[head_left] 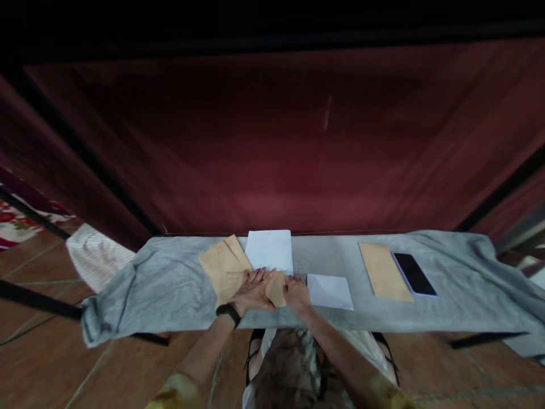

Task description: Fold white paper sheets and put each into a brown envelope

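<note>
My left hand (250, 292), with a dark band at the wrist, lies flat with its fingers spread over a brown paper envelope (276, 288). At that envelope's right end, my right hand (297, 292) has its fingers curled in against the edge; the fingertips are hard to make out. Several more brown envelopes (216, 262) fan out beyond and to the left of my left hand. Directly behind both hands is a stack of white paper (269, 249). A folded white sheet (330, 291) rests just right of my right hand.
A single brown envelope (385, 271) and a phone (414, 275) lie farther right. Everything sits on a narrow bench covered with a grey cloth (162, 289). A dark red panel (272, 142) rises behind it. Striped fabric (96, 255) hangs at the left.
</note>
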The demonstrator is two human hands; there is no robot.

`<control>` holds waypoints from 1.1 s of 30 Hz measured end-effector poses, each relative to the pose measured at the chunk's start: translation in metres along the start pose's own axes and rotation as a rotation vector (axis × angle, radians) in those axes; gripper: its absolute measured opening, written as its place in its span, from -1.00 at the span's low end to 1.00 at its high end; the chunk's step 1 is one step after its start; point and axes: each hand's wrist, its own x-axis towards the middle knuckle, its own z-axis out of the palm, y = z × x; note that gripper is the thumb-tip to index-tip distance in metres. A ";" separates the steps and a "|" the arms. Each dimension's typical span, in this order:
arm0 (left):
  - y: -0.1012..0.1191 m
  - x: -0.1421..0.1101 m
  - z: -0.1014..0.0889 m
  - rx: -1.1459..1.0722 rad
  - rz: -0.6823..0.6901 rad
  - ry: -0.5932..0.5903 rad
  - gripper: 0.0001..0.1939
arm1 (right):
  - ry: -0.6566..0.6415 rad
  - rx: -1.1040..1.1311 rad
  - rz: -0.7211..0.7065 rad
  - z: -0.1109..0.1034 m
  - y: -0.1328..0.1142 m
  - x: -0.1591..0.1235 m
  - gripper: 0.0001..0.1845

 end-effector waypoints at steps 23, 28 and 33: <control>0.073 -0.053 0.004 0.030 0.205 0.692 0.14 | 0.346 0.428 -0.135 -0.082 0.023 -0.063 -0.74; 0.091 -0.058 0.007 0.129 0.228 0.725 0.07 | 0.074 0.356 -0.234 -0.109 0.019 -0.086 -0.73; 0.114 -0.065 0.013 0.257 0.363 0.685 -0.04 | -0.291 0.699 -0.091 -0.111 0.042 -0.097 -0.76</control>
